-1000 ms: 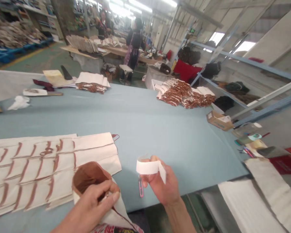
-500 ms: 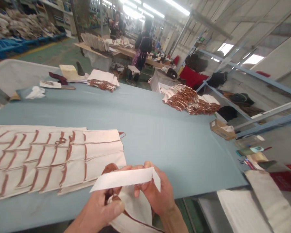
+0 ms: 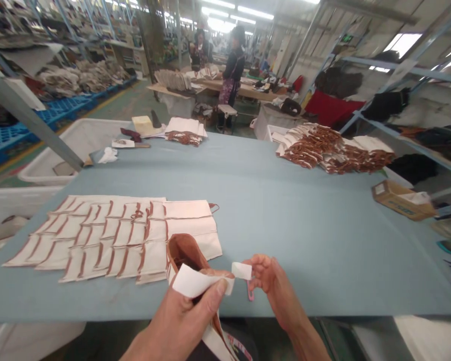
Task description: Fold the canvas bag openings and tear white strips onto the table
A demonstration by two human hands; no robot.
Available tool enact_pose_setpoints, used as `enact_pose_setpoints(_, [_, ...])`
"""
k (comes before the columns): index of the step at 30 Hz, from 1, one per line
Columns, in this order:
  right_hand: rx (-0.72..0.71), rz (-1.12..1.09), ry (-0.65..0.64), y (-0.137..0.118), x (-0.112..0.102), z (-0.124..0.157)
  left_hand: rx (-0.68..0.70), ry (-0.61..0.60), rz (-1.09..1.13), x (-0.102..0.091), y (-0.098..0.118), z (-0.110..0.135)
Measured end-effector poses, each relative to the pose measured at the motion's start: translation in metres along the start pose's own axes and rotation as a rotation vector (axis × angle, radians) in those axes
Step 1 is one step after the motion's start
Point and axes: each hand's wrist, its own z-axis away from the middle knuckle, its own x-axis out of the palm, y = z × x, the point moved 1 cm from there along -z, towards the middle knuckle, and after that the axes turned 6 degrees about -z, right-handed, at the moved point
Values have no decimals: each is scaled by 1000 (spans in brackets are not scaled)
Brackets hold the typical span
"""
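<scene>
My left hand (image 3: 184,313) grips a cream canvas pouch with a brown lining (image 3: 184,253) together with one end of a white strip (image 3: 199,282). The strip's other end (image 3: 241,271) is pinched in the fingers of my right hand (image 3: 274,286). A small pink tool (image 3: 250,294) hangs just below those fingers, and its blade is too small to make out. To the left, overlapping cream fabric pieces with brown stitched edges (image 3: 113,238) lie on the blue-grey table (image 3: 304,250), close to the pouch.
Stacks of cream pieces with brown edges lie at the back right (image 3: 334,153) and far side (image 3: 184,131) of the table. A cardboard box (image 3: 402,203) sits on the right. A white bin (image 3: 71,150) stands left, and a co-worker (image 3: 233,75) stands beyond.
The view has tilted up and shows more of the hall. The white strip, stretched between my hands half a second ago, now lies folded or bent between them, with the pouch's brown lining showing.
</scene>
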Motion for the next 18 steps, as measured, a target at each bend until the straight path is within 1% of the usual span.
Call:
enact_pose_setpoints(2, [9, 17, -23, -6, 7, 1, 7, -28, -42, 1, 12, 2])
enact_pose_setpoints(3, [23, 27, -52, -9, 14, 2, 39, -50, -60, 1, 18, 2])
enact_pose_setpoints(5, [51, 56, -155, -11, 30, 6, 127, -107, -90, 2, 27, 3])
enact_pose_setpoints(7, [87, 88, -273, -11, 44, 12, 181, -145, -109, 1, 31, 4])
enact_pose_setpoints(8, [96, 107, -314, -11, 49, 14, 186, -147, -126, 0, 31, 5])
enact_pose_setpoints(9, [84, 139, -326, -13, 52, 16, 185, -144, -153, -1, 29, 7])
enact_pose_setpoints(11, [-5, 238, -276, -19, 55, 18, 175, -132, -249, -5, 23, 11])
enact_pose_setpoints(13, [-139, 364, -227, -31, 57, 20, 150, -132, -383, -8, 17, 16])
enact_pose_setpoints(14, [-204, 420, -237, -38, 60, 21, 147, -141, -443, -9, 14, 17])
enact_pose_setpoints(16, [-314, 491, -328, -51, 73, 23, 168, -153, -509, -10, 13, 18])
enact_pose_setpoints(18, [-427, 510, -407, -60, 90, 26, 224, -180, -487, -9, 16, 16])
